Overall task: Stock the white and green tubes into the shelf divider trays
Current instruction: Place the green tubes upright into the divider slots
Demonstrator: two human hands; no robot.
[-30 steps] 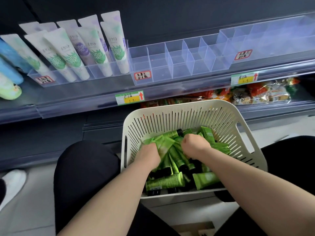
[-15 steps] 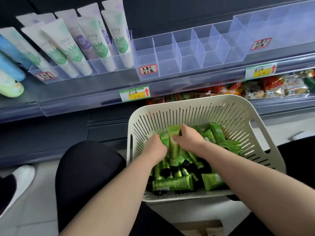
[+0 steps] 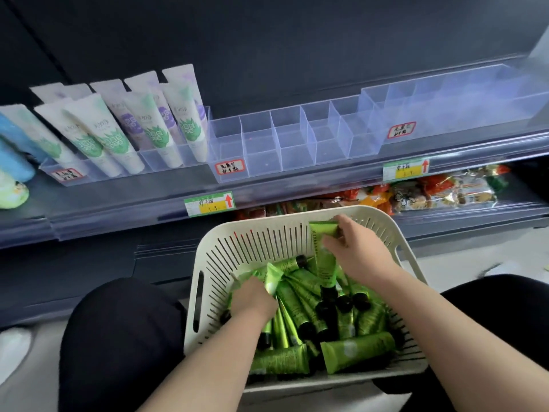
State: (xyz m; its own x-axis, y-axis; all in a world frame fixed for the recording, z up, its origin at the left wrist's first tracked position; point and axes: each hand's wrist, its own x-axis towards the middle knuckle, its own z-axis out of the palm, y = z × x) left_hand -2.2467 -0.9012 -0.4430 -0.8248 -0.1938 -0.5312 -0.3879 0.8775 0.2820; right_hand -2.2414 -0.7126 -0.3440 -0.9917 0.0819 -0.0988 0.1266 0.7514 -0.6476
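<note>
A cream slotted basket (image 3: pixel 261 242) on my lap holds several green tubes with black caps (image 3: pixel 300 310). My right hand (image 3: pixel 356 248) grips one green tube (image 3: pixel 323 257) upright, crimp end up, lifted above the pile near the basket's far rim. My left hand (image 3: pixel 252 298) is down in the pile at the left, fingers curled round a green tube (image 3: pixel 273 279). On the shelf above, clear divider trays (image 3: pixel 285 144) stand with nothing in them. White and green tubes (image 3: pixel 113 138) lean in the tray to their left.
White and purple tubes (image 3: pixel 130 120) stand behind the white and green ones. Blue items (image 3: pixel 15 153) sit at the far left. A second clear tray (image 3: pixel 445 108) runs to the right. Snack packs (image 3: pixel 430 194) fill the lower shelf. Price tags (image 3: pixel 209 203) line the shelf edge.
My right hand has lifted a green tube up and away toward the basket's far rim. My left hand has stayed in the pile. The view has tilted up toward the shelf.
</note>
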